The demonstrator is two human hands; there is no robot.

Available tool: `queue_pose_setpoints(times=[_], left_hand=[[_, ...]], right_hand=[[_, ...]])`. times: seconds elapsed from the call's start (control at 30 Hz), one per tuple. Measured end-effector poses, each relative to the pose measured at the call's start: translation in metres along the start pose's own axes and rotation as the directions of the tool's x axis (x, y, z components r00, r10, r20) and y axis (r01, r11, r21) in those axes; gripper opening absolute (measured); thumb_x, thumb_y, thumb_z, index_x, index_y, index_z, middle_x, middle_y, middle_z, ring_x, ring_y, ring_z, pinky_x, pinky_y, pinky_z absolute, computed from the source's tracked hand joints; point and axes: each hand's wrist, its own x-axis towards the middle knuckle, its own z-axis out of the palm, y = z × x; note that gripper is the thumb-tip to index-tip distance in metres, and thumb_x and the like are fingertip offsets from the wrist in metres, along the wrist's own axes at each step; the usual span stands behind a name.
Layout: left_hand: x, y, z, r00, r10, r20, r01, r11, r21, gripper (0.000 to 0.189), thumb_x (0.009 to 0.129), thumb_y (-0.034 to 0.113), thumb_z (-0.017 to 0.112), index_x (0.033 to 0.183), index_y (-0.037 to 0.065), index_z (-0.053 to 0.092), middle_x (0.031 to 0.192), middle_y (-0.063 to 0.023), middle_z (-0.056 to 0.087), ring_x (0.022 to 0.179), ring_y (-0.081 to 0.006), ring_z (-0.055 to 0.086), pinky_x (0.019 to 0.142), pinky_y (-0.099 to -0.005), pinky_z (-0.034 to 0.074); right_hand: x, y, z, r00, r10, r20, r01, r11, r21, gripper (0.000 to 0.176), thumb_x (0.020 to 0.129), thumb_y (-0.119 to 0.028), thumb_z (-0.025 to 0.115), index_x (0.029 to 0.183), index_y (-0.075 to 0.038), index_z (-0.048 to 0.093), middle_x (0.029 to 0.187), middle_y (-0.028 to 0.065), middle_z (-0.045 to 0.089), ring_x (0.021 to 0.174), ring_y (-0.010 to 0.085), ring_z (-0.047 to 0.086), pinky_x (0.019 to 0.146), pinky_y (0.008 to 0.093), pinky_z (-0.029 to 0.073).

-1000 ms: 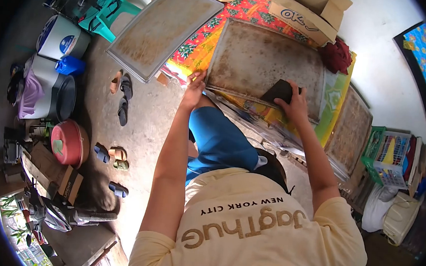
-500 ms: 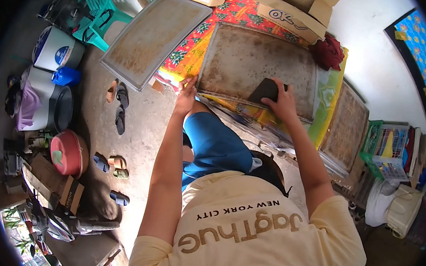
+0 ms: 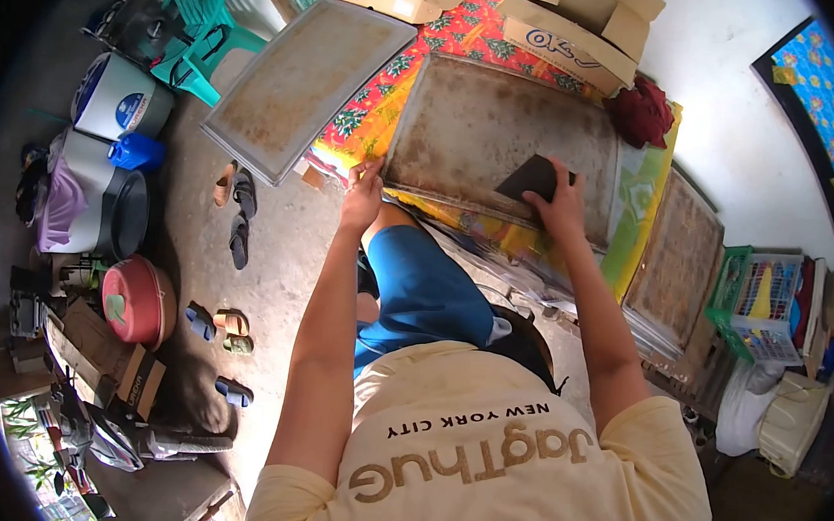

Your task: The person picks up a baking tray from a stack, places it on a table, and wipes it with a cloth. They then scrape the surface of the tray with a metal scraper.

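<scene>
A stained brown-grey metal baking tray lies in front of me on the covered table. My left hand is at its near left corner, fingers closed on the rim. In my right hand is a dark, flat, straight-edged piece, pressed against the tray near its front right part; I cannot make out its exact kind. A crumpled dark red cloth rests by the tray's far right corner.
Another stained tray is at the left, partly past the table edge. More trays are stacked at the right. Cardboard boxes stand at the back of the red patterned tablecloth. Slippers lie on the floor.
My right hand has slid the dark piece slightly to the right over the tray. My left hand stays at the tray's corner. The whole view has shifted a little.
</scene>
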Motion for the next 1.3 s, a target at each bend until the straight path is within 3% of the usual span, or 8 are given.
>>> queue_pose_setpoints(times=[0.1,0.3,0.4,0.5,0.6,0.7,0.8,1.3], left_hand=[[0.000,-0.001,0.000,1.000,-0.006,0.016,0.007,0.998,-0.056,0.042,0.097,0.015,0.050,0.138,0.023,0.055,0.135,-0.0128,0.043,0.122,-0.0314,0.054,0.102,-0.0400,0.045],[-0.001,-0.002,0.000,1.000,0.024,-0.001,-0.024,0.997,-0.071,0.042,0.098,0.015,0.050,0.138,0.022,0.055,0.136,-0.0127,0.043,0.122,-0.0310,0.054,0.104,-0.0397,0.044],[0.001,-0.005,0.002,0.998,0.064,-0.029,-0.064,0.998,-0.005,0.042,0.098,0.014,0.050,0.139,0.021,0.055,0.136,-0.0125,0.043,0.122,-0.0310,0.054,0.104,-0.0395,0.044],[-0.003,0.001,-0.002,0.999,0.039,0.002,-0.039,0.994,-0.105,0.041,0.098,0.015,0.050,0.138,0.021,0.055,0.136,-0.0122,0.043,0.123,-0.0308,0.053,0.104,-0.0391,0.044],[-0.002,0.002,-0.002,1.000,0.000,0.020,0.002,0.995,-0.097,0.041,0.098,0.015,0.050,0.138,0.021,0.055,0.134,-0.0120,0.044,0.124,-0.0304,0.051,0.105,-0.0387,0.043],[-0.002,-0.003,0.001,0.999,0.038,-0.016,-0.039,0.997,-0.069,0.040,0.098,0.015,0.050,0.138,0.020,0.056,0.133,-0.0124,0.044,0.125,-0.0305,0.051,0.105,-0.0381,0.042],[-0.001,-0.005,0.001,0.998,0.064,-0.023,-0.065,0.993,-0.097,0.041,0.098,0.014,0.050,0.138,0.020,0.055,0.133,-0.0127,0.044,0.124,-0.0302,0.050,0.105,-0.0381,0.042],[-0.002,-0.001,-0.003,0.999,0.053,0.002,-0.053,0.989,-0.135,0.043,0.097,0.009,0.051,0.138,0.016,0.056,0.129,-0.0121,0.046,0.126,-0.0250,0.045,0.110,-0.0344,0.036]], right_hand=[[-0.010,0.007,0.007,0.985,-0.171,0.038,0.174,0.980,-0.101,0.078,0.073,-0.034,0.083,0.139,-0.034,0.041,0.121,0.0259,0.045,0.094,0.0501,0.060,0.084,0.0534,0.051],[-0.006,0.012,-0.014,0.997,-0.016,0.080,0.023,0.997,-0.079,0.078,0.074,-0.035,0.082,0.140,-0.033,0.041,0.125,0.0293,0.044,0.103,0.0517,0.057,0.089,0.0537,0.049],[-0.015,0.008,-0.014,0.991,-0.079,0.108,0.083,0.996,-0.036,0.078,0.074,-0.034,0.082,0.140,-0.033,0.040,0.126,0.0299,0.043,0.107,0.0521,0.056,0.091,0.0535,0.048],[-0.007,0.021,-0.016,1.000,0.003,0.001,-0.002,0.998,-0.070,0.077,0.074,-0.034,0.082,0.139,-0.034,0.040,0.123,0.0279,0.044,0.104,0.0517,0.057,0.090,0.0533,0.049],[-0.017,0.021,-0.011,0.992,-0.095,0.085,0.103,0.990,-0.101,0.078,0.074,-0.033,0.082,0.140,-0.034,0.039,0.123,0.0264,0.043,0.103,0.0517,0.057,0.089,0.0530,0.049],[-0.007,0.024,-0.024,0.997,0.072,0.029,-0.071,0.997,-0.036,0.079,0.074,-0.032,0.083,0.140,-0.033,0.039,0.125,0.0259,0.042,0.103,0.0516,0.057,0.090,0.0529,0.049],[-0.017,0.014,-0.015,0.992,-0.020,0.125,0.034,0.993,-0.110,0.080,0.073,-0.031,0.083,0.140,-0.032,0.038,0.126,0.0257,0.041,0.102,0.0514,0.058,0.089,0.0524,0.050],[-0.067,-0.010,0.006,0.967,0.239,-0.088,-0.238,0.971,0.020,0.082,0.074,-0.030,0.083,0.141,-0.029,0.036,0.121,0.0253,0.040,0.099,0.0485,0.059,0.085,0.0507,0.051]])
